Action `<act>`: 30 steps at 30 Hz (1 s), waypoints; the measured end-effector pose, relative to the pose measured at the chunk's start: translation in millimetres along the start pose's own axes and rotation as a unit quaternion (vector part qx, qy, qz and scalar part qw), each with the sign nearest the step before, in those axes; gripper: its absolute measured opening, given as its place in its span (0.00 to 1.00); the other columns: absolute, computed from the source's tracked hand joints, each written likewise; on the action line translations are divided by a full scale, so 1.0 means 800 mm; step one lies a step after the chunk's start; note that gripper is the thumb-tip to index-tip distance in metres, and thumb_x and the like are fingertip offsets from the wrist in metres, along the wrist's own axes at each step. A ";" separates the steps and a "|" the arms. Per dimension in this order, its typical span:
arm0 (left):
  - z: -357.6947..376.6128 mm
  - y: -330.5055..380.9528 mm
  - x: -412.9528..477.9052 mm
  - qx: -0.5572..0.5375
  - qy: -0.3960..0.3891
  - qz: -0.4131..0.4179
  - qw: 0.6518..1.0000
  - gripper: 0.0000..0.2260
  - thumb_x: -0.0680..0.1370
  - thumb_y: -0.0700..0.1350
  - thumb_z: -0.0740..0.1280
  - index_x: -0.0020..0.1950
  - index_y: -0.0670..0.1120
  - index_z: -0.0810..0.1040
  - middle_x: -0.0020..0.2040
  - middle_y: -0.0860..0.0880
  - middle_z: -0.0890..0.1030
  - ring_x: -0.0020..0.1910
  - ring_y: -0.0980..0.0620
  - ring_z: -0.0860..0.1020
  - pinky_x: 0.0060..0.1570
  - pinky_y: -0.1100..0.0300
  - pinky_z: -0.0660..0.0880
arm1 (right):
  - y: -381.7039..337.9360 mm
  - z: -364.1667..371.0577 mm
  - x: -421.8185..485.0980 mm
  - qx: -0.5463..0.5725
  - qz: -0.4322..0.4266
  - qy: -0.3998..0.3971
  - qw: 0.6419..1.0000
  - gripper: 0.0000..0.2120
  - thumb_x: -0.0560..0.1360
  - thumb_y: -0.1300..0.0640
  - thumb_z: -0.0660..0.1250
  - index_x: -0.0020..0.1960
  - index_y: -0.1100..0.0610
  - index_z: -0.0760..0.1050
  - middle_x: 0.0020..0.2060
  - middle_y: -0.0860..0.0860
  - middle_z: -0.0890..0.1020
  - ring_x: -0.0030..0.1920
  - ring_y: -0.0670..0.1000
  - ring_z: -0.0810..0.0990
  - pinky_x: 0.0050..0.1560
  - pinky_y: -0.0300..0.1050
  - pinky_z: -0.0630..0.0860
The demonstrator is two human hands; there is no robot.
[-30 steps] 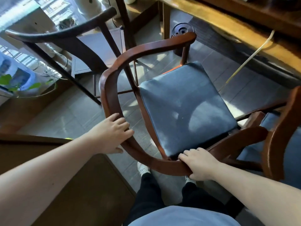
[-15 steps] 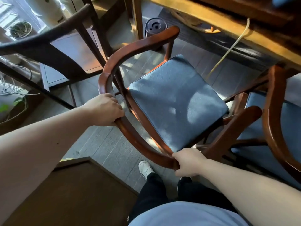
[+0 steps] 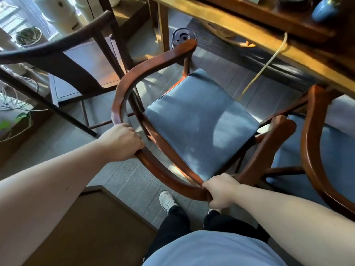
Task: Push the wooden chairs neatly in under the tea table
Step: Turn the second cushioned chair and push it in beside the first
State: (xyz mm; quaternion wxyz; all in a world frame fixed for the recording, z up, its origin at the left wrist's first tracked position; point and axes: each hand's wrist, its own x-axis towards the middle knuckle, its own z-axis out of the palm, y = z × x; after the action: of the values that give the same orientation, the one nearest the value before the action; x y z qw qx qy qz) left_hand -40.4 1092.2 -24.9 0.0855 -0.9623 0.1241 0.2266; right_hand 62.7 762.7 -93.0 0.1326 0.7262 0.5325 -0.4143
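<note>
My left hand [image 3: 123, 142] is clamped on the curved back rail of the wooden chair [image 3: 199, 120], at about 9 o'clock of the seat, the fingers [image 3: 137, 140] curled over the top of the rail and wrapped down its inner side. My right hand [image 3: 221, 191] is closed around the same rail at about 6 o'clock, fist tight, thumb side toward the seat, the wood running out of my grip to the left. The rail arcs between my 2 hands, so the blue seat cushion [image 3: 201, 121] lies ahead of both sets of fingers, toward 12 o'clock. The chair sits on the grey floor with its front pointing at the tea table [image 3: 249, 33], whose yellow edge crosses from 12 to 3 o'clock; the seat is short of that edge, not under it. A second chair [image 3: 315, 150] with the same red-brown frame stands just beside mine at 3 o'clock, its arm close to my chair's right arm. A dark chair [image 3: 63, 56] stands at 10 o'clock. My white shoe [image 3: 168, 201] shows at 6 o'clock, below the rail
</note>
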 end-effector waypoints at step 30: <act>-0.014 0.051 0.022 -0.123 0.084 -0.006 0.989 0.16 0.71 0.60 0.68 0.50 0.50 0.77 0.47 0.52 0.81 0.48 0.47 0.78 0.46 0.49 0.77 | 0.100 -0.041 -0.033 0.006 0.059 0.024 0.998 0.17 0.64 0.44 0.67 0.52 0.46 0.74 0.47 0.46 0.79 0.49 0.52 0.79 0.52 0.51 0.74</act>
State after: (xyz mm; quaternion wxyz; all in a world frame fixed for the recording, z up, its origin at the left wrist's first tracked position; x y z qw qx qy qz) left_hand -31.8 1047.6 -27.0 -0.0431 -0.9818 0.0964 0.1579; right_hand 146.2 734.2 -72.4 0.1400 0.7666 0.4894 -0.3915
